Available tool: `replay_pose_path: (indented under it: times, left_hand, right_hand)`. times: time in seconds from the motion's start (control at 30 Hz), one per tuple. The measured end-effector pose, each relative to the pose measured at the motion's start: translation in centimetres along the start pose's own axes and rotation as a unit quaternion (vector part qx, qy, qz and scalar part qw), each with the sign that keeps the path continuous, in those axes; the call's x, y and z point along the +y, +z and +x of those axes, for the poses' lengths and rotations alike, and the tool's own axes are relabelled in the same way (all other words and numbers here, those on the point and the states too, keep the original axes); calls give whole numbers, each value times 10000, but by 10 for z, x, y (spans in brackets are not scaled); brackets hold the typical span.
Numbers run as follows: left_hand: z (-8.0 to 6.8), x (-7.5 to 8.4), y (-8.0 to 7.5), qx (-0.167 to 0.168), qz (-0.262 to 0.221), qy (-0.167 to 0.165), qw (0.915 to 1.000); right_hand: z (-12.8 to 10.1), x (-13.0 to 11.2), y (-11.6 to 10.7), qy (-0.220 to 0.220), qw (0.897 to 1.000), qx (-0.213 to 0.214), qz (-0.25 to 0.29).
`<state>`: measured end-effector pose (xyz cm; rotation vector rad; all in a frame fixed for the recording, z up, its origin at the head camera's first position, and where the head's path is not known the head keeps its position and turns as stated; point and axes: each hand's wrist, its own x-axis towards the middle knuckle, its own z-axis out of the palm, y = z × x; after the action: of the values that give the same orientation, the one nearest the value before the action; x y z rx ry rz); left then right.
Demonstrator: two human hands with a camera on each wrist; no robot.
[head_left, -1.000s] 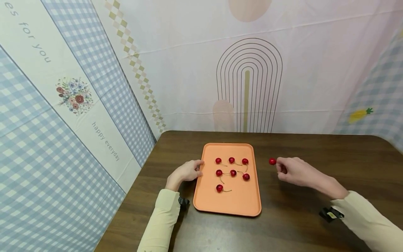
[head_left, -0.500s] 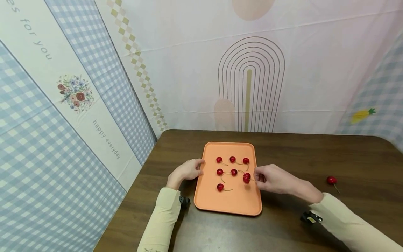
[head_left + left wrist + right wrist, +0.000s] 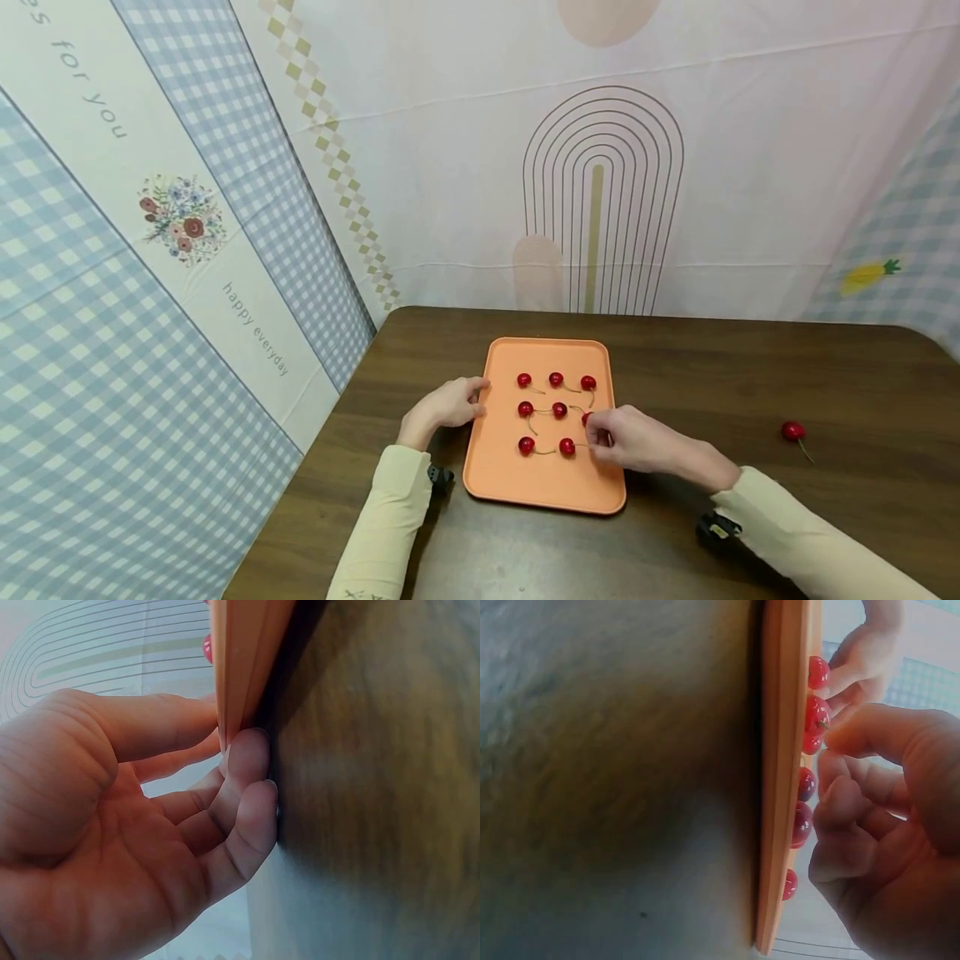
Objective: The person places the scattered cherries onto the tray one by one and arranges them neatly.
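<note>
Right hand point(image 3: 626, 437) pinches stem of cherry point(image 3: 567, 447) resting mid bottom row on tray point(image 3: 543, 493), left hand point(image 3: 448, 406) grips tray edge; let go low, one cherry point(image 3: 792, 431) waits on table point(image 3: 750, 375)

dark wooden table point(image 3: 750, 367), lone cherry point(image 3: 792, 431) at right, patterned backdrop cloth point(image 3: 450, 167)

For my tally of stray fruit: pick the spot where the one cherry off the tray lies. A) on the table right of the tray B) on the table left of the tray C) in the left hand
A: the lone cherry lies on the table, far right of the orange tray.
</note>
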<state>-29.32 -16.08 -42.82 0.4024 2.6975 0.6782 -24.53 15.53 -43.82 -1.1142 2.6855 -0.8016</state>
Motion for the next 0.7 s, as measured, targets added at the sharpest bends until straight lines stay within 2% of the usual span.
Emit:
replay_pose_path:
  times: [0.23,0.43,0.7]
  left_hand:
    - [1,0,0,-4,-14,10,10000]
    - [1,0,0,29,76,51,10000]
    - [-1,1,2,61,-33,-5,10000]
  right_hand:
    - [4,7,3,-8,9995,-326,42]
    - [7,8,5,14,9990,-438,-29]
    - [6,6,4,68,9990,-448,-49]
